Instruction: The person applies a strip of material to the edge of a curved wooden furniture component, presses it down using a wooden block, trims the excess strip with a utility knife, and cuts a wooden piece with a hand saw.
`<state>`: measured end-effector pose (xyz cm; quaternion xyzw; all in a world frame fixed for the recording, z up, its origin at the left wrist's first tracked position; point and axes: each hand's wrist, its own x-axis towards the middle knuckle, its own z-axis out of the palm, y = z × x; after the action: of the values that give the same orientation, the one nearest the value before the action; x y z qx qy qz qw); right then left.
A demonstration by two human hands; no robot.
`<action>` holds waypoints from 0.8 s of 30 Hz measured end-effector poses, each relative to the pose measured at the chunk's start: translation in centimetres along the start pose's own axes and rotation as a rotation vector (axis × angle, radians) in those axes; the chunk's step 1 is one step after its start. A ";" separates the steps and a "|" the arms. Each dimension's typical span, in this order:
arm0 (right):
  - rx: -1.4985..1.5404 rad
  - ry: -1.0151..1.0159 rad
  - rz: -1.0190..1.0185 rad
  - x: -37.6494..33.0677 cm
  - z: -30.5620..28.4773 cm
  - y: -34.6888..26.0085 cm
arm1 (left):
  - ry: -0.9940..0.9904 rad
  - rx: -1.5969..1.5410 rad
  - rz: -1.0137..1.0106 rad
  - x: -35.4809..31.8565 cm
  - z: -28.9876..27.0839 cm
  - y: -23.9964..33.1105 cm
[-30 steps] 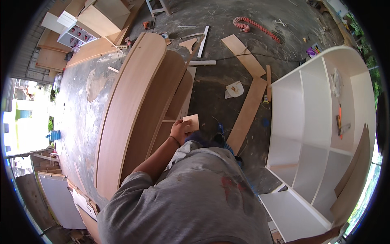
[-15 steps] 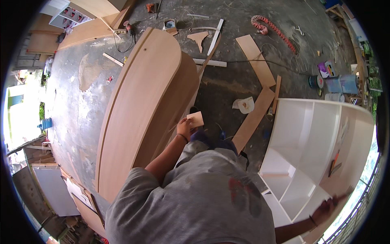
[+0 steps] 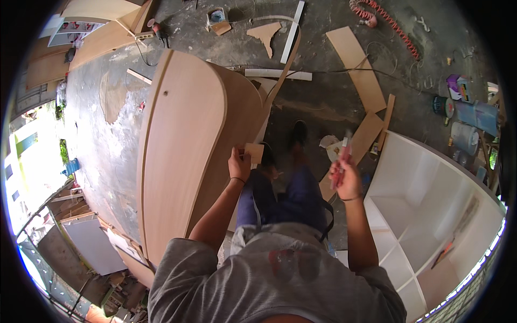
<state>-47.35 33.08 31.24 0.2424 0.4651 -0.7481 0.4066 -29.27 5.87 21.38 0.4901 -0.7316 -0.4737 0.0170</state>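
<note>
Left hand (image 3: 238,168) pinches a small tan wood block (image 3: 254,152), fingers closed on it, pressed against the edge of the big curved wooden panel (image 3: 180,145) standing left of the person. Left forearm runs up from the near edge, wrist bent slightly. Right hand (image 3: 344,175) raised, fist closed around a blurred pink-white tool (image 3: 342,156), pointing far. White shelf cabinet (image 3: 431,215) lies right; wood offcuts (image 3: 356,67) on the far floor.

Curved panel (image 3: 183,156): smooth matt wood laminate. Shelf unit (image 3: 431,215): smooth white laminate. Floor (image 3: 318,102): rough grey concrete.
</note>
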 end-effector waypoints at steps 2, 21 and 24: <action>-0.027 -0.009 0.105 5.0 -1.4 4.2 | 0.005 0.085 0.028 1.7 1.8 0.5; 0.154 -0.143 0.022 20.0 2.1 27.2 | -0.228 0.516 0.716 10.6 8.1 -8.9; 0.271 -0.204 0.038 21.0 1.7 27.8 | -0.219 0.624 0.835 11.2 8.2 -9.4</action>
<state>-35.72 16.96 2.60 0.2266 0.3118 -0.8169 0.4291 -32.51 2.57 5.27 0.0866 -0.9680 -0.2347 -0.0191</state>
